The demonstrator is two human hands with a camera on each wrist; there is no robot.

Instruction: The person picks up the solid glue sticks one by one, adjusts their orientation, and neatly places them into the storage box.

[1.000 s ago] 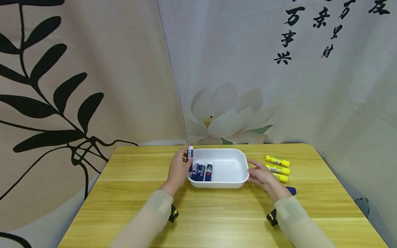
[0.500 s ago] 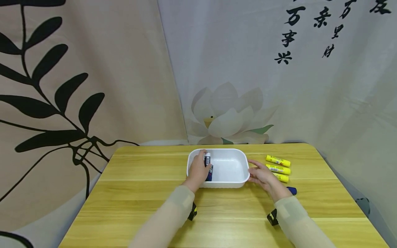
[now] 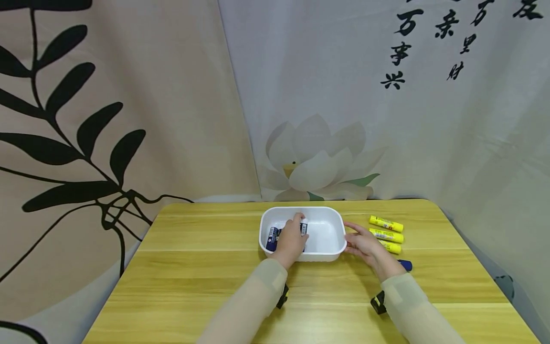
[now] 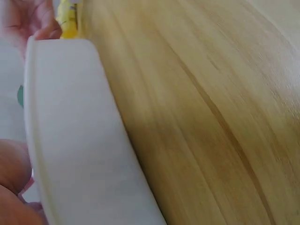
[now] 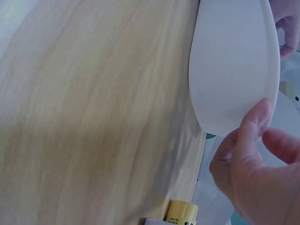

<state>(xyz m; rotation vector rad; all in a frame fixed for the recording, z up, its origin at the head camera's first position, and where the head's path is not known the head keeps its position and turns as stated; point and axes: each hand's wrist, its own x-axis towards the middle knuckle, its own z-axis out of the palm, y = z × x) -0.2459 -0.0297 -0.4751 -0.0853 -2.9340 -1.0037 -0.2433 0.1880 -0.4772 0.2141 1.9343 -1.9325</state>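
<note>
The fingers of the left hand [image 3: 291, 241] are clamped on a white-capped navy glue stick [image 3: 303, 227]; its lower part is hidden behind the thumb. These fingers are positioned inside a white rectangular tray [image 3: 320, 257]. Immediately left of them, a navy glue stick [image 3: 272, 239] rests in the tray, with a second partly covered by the hand.

The right hand [image 3: 363, 244] pinches the tray's right rim, thumb and fingers on opposite sides. Beyond these fingers, to the right, three yellow glue sticks [image 3: 386, 236] lie in a column, the nearest partly hidden by the hand. Behind the right wrist, a blue cylindrical object [image 3: 405, 265] is partly visible. A wooden tabletop [image 3: 206, 248] supports the tray; a printed fabric backdrop [image 3: 180, 95] hangs beyond.
</note>
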